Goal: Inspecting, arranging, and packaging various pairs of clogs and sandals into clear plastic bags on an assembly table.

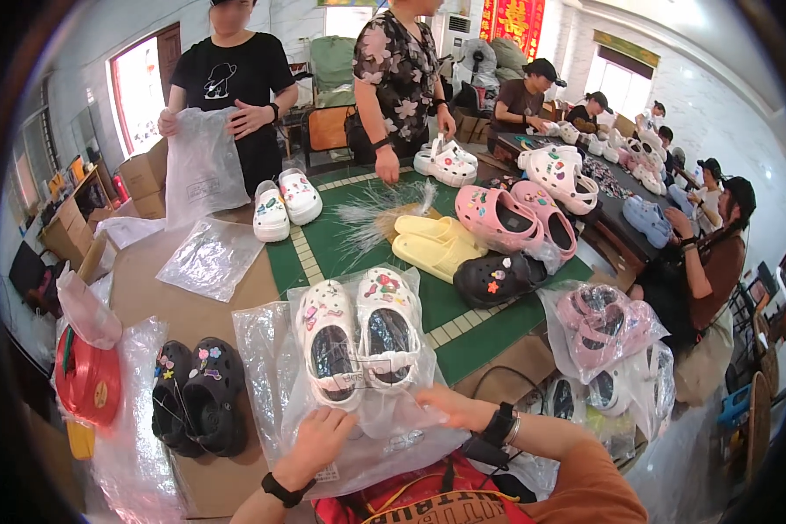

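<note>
Head view, inspected from beside the table: the left hand (pixel 321 438) has its fingers drawn together on the near part of a clear plastic bag (pixel 402 456); the right hand (pixel 452 408) has its fingers bent at the bag's right side, and how tightly they grip I cannot tell. Inside the bag lies a pair of white clogs (pixel 326 310), side by side, heels toward the person.

Progress, as judged: insertion appears done for this pair; closing or smoothing the near end appears outstanding, though whether the mouth is sealed cannot be made out.

To the left, a pair of black clogs (pixel 214 397) sits unbagged on cardboard, with loose plastic film (pixel 129 437) beyond it. To the right, bagged pink clogs (pixel 598 316) rest above other wrapped footwear. A dark cable (pixel 517 371) loops near the right forearm, a possible snag.

Farther off, a dark clog (pixel 498 279), yellow slippers (pixel 432 244) and pink clogs (pixel 498 218) crowd the green surface, all apparently unwrapped, leaving little room ahead. Behind the slippers spreads a heap of fine pale strands (pixel 367 223). Across the table, a co-worker holds another clear bag (pixel 203 166).
</note>
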A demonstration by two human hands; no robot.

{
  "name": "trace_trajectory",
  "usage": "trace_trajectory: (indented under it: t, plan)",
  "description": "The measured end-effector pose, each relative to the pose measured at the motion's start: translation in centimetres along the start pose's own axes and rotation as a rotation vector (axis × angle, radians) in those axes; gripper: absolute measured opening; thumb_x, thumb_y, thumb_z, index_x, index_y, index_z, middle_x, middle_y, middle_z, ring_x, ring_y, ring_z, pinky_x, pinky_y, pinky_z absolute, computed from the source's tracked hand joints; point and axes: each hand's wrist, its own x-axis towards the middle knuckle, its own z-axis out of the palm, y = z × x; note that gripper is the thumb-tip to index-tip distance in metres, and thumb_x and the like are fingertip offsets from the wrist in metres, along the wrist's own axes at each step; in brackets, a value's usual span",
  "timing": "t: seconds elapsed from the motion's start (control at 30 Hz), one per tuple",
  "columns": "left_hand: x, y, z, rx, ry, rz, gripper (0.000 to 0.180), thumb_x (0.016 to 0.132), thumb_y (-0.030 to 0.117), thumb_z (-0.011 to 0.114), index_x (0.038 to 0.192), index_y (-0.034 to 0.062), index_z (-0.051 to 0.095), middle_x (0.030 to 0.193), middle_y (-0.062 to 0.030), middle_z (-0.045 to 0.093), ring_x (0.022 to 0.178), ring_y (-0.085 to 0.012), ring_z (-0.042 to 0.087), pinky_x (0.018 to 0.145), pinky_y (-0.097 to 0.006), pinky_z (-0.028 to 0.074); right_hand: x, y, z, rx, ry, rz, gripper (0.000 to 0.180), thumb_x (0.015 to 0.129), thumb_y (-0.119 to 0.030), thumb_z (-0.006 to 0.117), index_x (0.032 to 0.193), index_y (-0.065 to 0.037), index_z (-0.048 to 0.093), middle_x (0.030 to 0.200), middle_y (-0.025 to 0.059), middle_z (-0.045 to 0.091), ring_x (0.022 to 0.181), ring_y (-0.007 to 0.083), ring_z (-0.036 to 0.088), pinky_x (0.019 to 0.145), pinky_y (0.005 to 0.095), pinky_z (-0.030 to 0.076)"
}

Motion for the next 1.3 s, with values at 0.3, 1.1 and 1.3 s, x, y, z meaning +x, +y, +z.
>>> trace_trajectory:
  t: [0.3,1.1,1.3]
  plan:
    - [3.0,1.2,0.8,-0.057,-0.017,0.170,0.021,0.069,0.010,0.052,0.089,0.0090,0.053,0.075,-0.0032,0.050,0.072,-0.0189,0.051,0.062,-0.030,0.043,-0.2,-0.6,2.4,0.162,-0.142,0.143,0.041,0.089,-0.038,0.046,0.116,-0.007,0.048,0.108,0.0076,0.057,0.094,0.0181,0.058,0.083,0.0329,0.048]
    - [0.1,3.2,1.1,0.063,0.153,0.074,0.015,0.069,0.018,0.054,0.080,0.0107,0.047,0.075,-0.0023,0.045,0.072,-0.0165,0.048,0.059,-0.028,0.038,-0.5,0.1,5.5,0.016,-0.293,0.210,0.059,0.087,-0.054,0.036,0.130,-0.014,0.036,0.124,0.0075,0.047,0.116,0.0235,0.045,0.094,0.0423,0.039]
    - [-1.3,3.8,1.0,0.067,0.135,-0.040,0.018,0.068,0.017,0.055,0.083,0.0092,0.048,0.079,-0.0041,0.047,0.075,-0.0193,0.049,0.063,-0.031,0.040,0.6,1.2,7.4,-0.091,-0.243,0.256,0.055,0.088,-0.052,0.037,0.128,-0.014,0.037,0.119,0.0056,0.050,0.111,0.0225,0.049,0.095,0.0444,0.037]
